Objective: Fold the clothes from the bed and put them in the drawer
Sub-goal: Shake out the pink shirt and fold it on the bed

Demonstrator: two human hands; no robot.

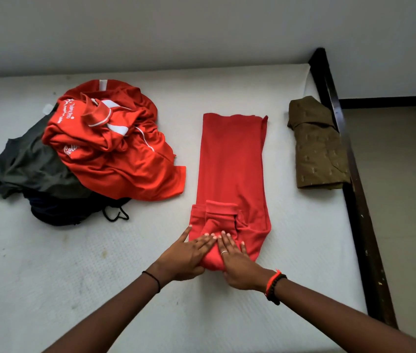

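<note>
A red shirt (232, 161) lies folded into a long narrow strip on the white mattress (201, 301), its collar end nearest me. My left hand (189, 253) and my right hand (237, 263) press flat on that near end, fingers straight and side by side, thumbs at the fabric's near edge. To the left lies an unfolded pile: a red-orange jersey (115, 146) with white print over a dark grey garment (28, 164) and a black garment (74, 210) with a drawstring. A folded olive-brown shirt (316, 149) rests at the bed's right edge. No drawer is in view.
A dark wooden bed frame (354, 179) runs along the right side of the mattress, with beige floor beyond it. A pale wall rises behind the bed.
</note>
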